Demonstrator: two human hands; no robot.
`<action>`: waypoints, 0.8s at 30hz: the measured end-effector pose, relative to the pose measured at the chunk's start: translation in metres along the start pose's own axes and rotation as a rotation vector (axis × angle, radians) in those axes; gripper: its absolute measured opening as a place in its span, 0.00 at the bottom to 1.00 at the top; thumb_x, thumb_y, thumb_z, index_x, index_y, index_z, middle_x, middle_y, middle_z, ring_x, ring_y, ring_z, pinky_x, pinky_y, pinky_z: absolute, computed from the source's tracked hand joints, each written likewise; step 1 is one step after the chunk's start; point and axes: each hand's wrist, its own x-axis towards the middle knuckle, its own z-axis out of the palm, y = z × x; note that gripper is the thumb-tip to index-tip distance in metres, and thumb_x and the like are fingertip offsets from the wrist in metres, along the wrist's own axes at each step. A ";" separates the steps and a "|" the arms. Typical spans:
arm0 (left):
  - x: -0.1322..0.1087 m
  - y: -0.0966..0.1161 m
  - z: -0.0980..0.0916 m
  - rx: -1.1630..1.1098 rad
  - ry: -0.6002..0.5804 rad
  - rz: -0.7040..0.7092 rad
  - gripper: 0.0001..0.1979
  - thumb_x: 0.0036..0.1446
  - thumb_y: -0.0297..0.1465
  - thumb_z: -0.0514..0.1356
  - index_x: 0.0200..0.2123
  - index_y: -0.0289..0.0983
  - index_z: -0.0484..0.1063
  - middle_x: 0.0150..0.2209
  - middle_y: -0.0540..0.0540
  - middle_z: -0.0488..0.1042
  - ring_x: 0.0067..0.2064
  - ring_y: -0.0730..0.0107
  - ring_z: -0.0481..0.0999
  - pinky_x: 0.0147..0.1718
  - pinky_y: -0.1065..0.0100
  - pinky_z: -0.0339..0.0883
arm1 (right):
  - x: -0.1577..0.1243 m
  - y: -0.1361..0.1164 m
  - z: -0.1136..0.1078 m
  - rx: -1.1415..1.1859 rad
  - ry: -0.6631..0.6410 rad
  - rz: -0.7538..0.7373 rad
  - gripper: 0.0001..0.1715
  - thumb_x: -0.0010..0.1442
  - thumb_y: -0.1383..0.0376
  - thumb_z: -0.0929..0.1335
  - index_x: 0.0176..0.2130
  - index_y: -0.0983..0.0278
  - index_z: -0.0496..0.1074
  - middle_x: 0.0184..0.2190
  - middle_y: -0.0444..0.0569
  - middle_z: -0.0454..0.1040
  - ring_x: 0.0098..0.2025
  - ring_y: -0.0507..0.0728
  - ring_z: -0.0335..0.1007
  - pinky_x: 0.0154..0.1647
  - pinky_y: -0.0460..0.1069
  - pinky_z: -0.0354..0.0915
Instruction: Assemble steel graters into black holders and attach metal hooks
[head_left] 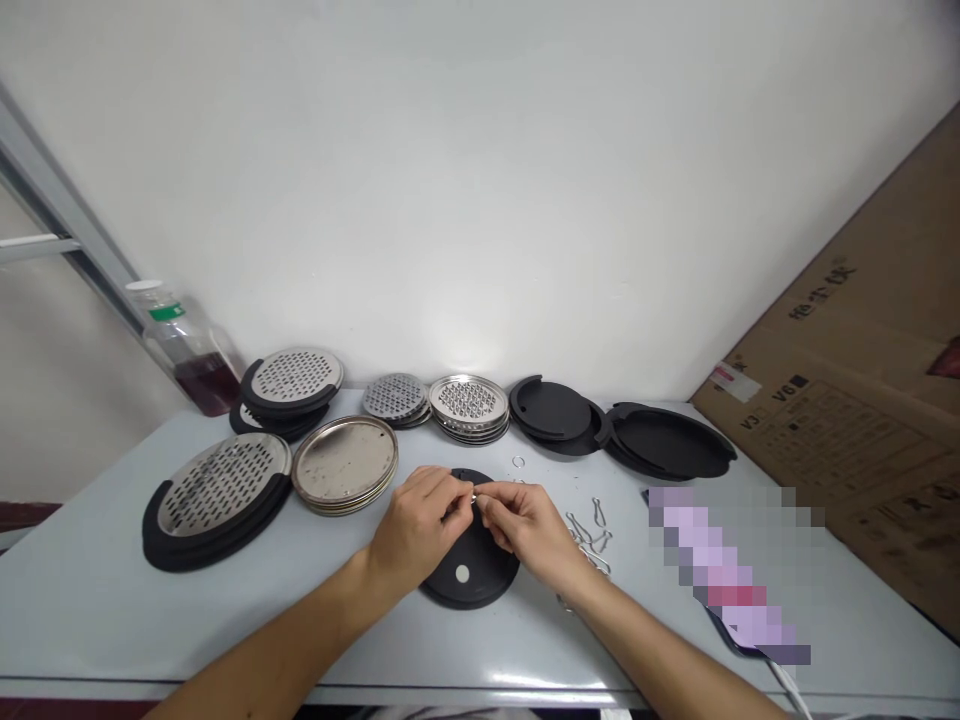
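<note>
My left hand [422,522] and my right hand [527,527] meet in front of me, each with thumb and forefinger pinched on one small metal piece [474,497]. It is shiny, mostly covered by the fingertips, and its exact shape cannot be made out. Directly beneath them a round black disc [484,580] with a white dot [462,574] lies on the table; the hands cover part of it. Beside my right wrist are several loose metal clips [598,513], some partly hidden by the forearm. A thin metal ring [518,462] lies just behind the disc.
Perforated metal grater discs [469,400] are stacked along the wall, with others in black holders [217,490] at left. Nearby are plain metal discs [345,460], black holders [671,440], a bottle of dark liquid [202,380], a blurred phone-like object [739,640] and a cardboard box [862,400].
</note>
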 end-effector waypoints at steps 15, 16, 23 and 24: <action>0.001 -0.001 -0.002 0.100 0.038 0.061 0.09 0.62 0.21 0.56 0.30 0.36 0.71 0.25 0.49 0.70 0.32 0.66 0.74 0.40 0.63 0.73 | -0.005 -0.005 0.005 -0.017 0.057 0.003 0.17 0.61 0.55 0.66 0.29 0.65 0.72 0.19 0.38 0.57 0.16 0.46 0.50 0.17 0.44 0.46; 0.000 -0.002 -0.002 0.088 0.037 0.038 0.09 0.62 0.22 0.57 0.30 0.36 0.71 0.25 0.49 0.70 0.32 0.67 0.74 0.40 0.63 0.73 | -0.005 -0.005 0.005 -0.019 0.057 -0.002 0.17 0.61 0.55 0.66 0.29 0.65 0.72 0.19 0.38 0.58 0.16 0.46 0.51 0.17 0.44 0.47; 0.003 -0.009 -0.004 -0.175 -0.088 -0.345 0.06 0.62 0.27 0.59 0.36 0.40 0.77 0.34 0.48 0.80 0.37 0.66 0.79 0.37 0.67 0.71 | 0.001 -0.003 0.000 -0.108 0.049 -0.037 0.17 0.62 0.55 0.66 0.29 0.64 0.73 0.22 0.41 0.68 0.18 0.48 0.60 0.20 0.45 0.56; 0.004 -0.010 -0.004 -0.206 -0.106 -0.389 0.06 0.63 0.28 0.59 0.37 0.40 0.78 0.36 0.49 0.81 0.38 0.66 0.79 0.39 0.66 0.71 | 0.002 -0.003 0.000 -0.107 0.056 -0.038 0.17 0.62 0.55 0.67 0.30 0.64 0.73 0.22 0.41 0.68 0.18 0.48 0.60 0.20 0.45 0.57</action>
